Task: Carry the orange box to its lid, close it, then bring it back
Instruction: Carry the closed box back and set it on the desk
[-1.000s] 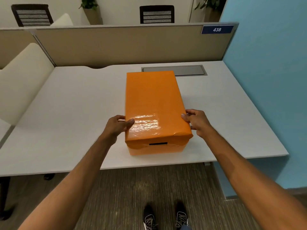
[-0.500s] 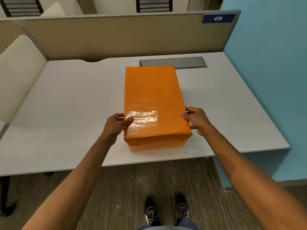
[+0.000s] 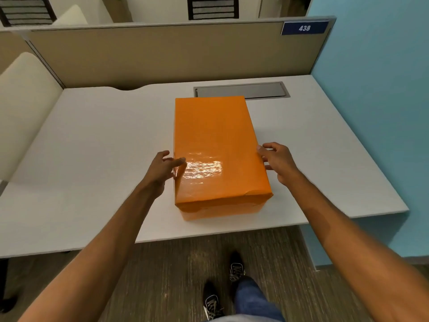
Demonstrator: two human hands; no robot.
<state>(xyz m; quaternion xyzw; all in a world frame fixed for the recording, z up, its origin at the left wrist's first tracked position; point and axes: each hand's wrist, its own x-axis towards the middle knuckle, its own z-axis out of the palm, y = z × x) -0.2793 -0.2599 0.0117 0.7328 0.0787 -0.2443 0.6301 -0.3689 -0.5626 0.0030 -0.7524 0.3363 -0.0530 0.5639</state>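
Note:
The orange box [image 3: 216, 140] stands on the white desk [image 3: 92, 159] near its front edge, with its glossy orange lid seated on top. My left hand [image 3: 160, 168] is at the lid's left edge, fingers spread, the thumb just touching the top. On the other side, my right hand [image 3: 278, 159] has its thumb at the lid's right edge and its fingers apart, off the box's side. Neither hand grips the box.
A grey cable hatch [image 3: 241, 90] is set in the desk behind the box. A beige partition [image 3: 162, 52] closes the back and a blue wall [image 3: 371, 89] the right. A cream chair [image 3: 21, 101] stands at the left. My feet [image 3: 213, 305] are on the carpet below.
Both hands have loosened from the lid's sides and their fingers have spread. The box has settled flat on the desk, so the handle slot at its front no longer shows. One leg has shifted.

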